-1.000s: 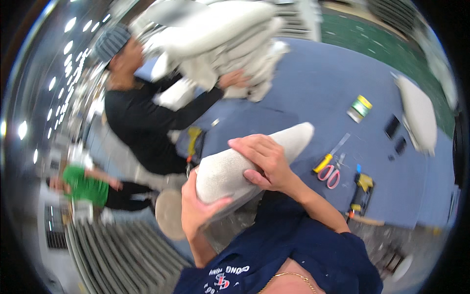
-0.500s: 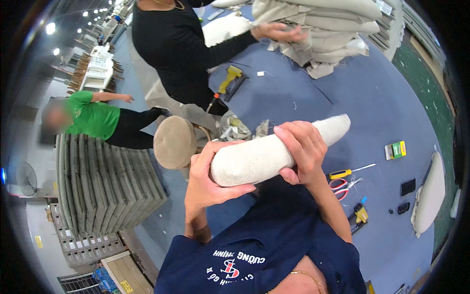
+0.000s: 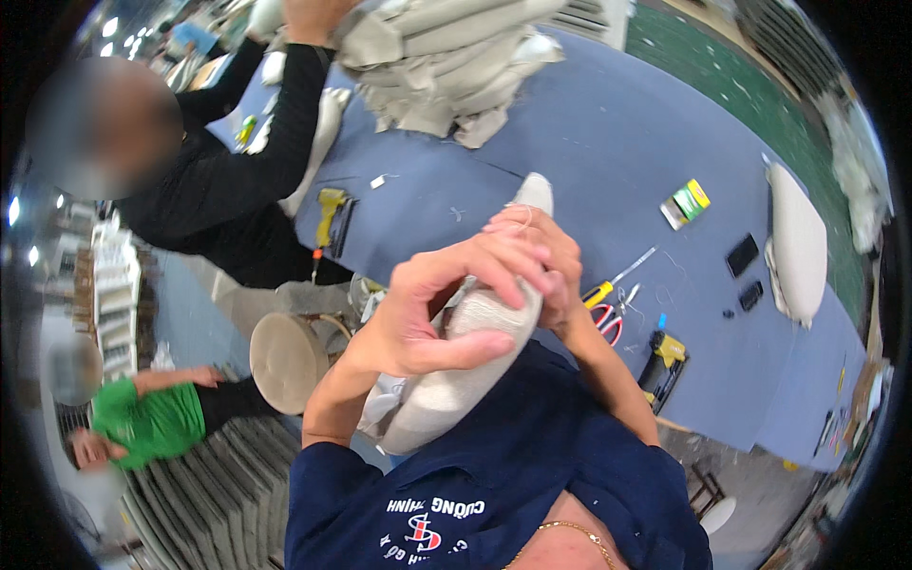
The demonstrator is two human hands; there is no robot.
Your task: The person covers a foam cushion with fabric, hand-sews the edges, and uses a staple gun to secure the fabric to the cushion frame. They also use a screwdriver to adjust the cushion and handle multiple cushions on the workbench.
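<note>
A beige fabric-covered cushion (image 3: 465, 385) is held edge-on in front of my chest, slanting from lower left to upper right. My left hand (image 3: 442, 304) is closed over its upper side, thumb lying across the fabric. Close beside it, my right hand (image 3: 556, 261) is wrapped around the cushion nearer its far end, and the fingers of both hands overlap there. A narrow tip of the cushion sticks out past my right hand. Loose whitish cloth shows along its lower left side. Its underside and some of my fingertips are hidden.
On the blue table lie a yellow screwdriver (image 3: 598, 294), red-handled scissors (image 3: 610, 328), two yellow-black staple guns (image 3: 332, 223) and another beige cushion (image 3: 796, 242). A fabric pile (image 3: 446, 66) stands at the far side. A co-worker in black (image 3: 228, 190) and a round stool (image 3: 288, 363) are left.
The cushion has swung from nearly level to a steep slant, its near end closer to my body. My left hand has moved up beside my right. The view has shifted; the co-worker's arms are raised.
</note>
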